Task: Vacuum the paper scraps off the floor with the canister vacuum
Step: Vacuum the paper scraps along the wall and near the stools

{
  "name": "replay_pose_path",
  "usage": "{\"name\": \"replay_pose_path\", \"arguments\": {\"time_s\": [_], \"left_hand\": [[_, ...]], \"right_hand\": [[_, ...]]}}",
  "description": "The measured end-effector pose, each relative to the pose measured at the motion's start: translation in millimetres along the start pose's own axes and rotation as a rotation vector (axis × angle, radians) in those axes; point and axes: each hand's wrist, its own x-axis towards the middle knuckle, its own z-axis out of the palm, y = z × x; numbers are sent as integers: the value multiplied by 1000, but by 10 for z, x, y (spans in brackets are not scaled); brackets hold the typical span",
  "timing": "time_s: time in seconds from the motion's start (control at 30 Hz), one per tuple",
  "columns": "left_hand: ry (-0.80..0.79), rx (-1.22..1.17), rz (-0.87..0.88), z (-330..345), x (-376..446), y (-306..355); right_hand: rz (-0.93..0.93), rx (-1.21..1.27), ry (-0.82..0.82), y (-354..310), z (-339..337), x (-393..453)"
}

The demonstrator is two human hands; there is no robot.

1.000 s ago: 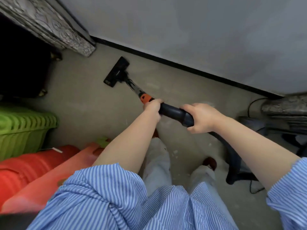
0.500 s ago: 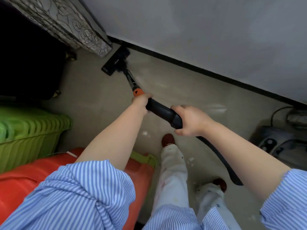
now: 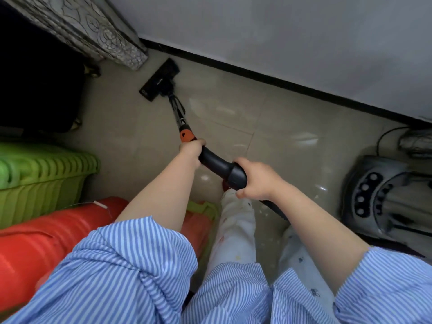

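Observation:
My left hand grips the vacuum wand just below its orange collar. My right hand grips the black curved handle further back. The thin wand runs forward to the black floor head, which lies flat on the beige tile near the corner by the wall. The black hose trails back under my right forearm. A few small white paper scraps lie on the floor by my legs.
A patterned grey furniture edge and a dark gap beneath it are at top left. A green crate and red plastic item stand at left. A grey appliance with round buttons and a cable sit at right. Black skirting lines the wall.
The floor head has slid a little back from the corner by the furniture. My view has shifted left, bringing the grey appliance further into sight. Both hands keep their grip.

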Motion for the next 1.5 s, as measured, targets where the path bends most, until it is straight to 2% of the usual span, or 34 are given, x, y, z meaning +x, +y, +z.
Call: {"name": "replay_pose_path", "arguments": {"time_s": [0.17, 0.5, 0.67, 0.77, 0.93, 1.07, 1.13, 1.27, 1.4, 1.5], "left_hand": [[20, 46, 40, 403, -574, -280], [-121, 206, -44, 1671, -1817, -1151], [-281, -18, -71, 2196, -2216, -1446], [-234, -36, -73, 2321, -2283, -1582], [-148, 198, 5, 2208, -2116, -1296], [-188, 308, 45, 1763, -1994, -960], [-229, 338, -14, 1486, -1930, -830], [-204, 274, -43, 1024, -1661, -470], [-131, 147, 4, 817, -1356, -12], [-195, 94, -1, 716, -1186, 397]], "right_hand": [[-15, -10, -12, 363, -134, -555], [99, 128, -118, 1504, -437, -2147], [262, 311, -21, 1900, -619, -2800], [312, 297, 25, 1942, -562, -2938], [336, 242, 62, 1665, -586, -2762], [286, 168, 65, 1180, -503, -2456], [225, 96, 42, 932, -450, -2258], [141, -19, 11, 482, -554, -1758], [145, -33, -28, 249, -841, -1228], [176, 12, 22, 51, -1142, -952]]}}
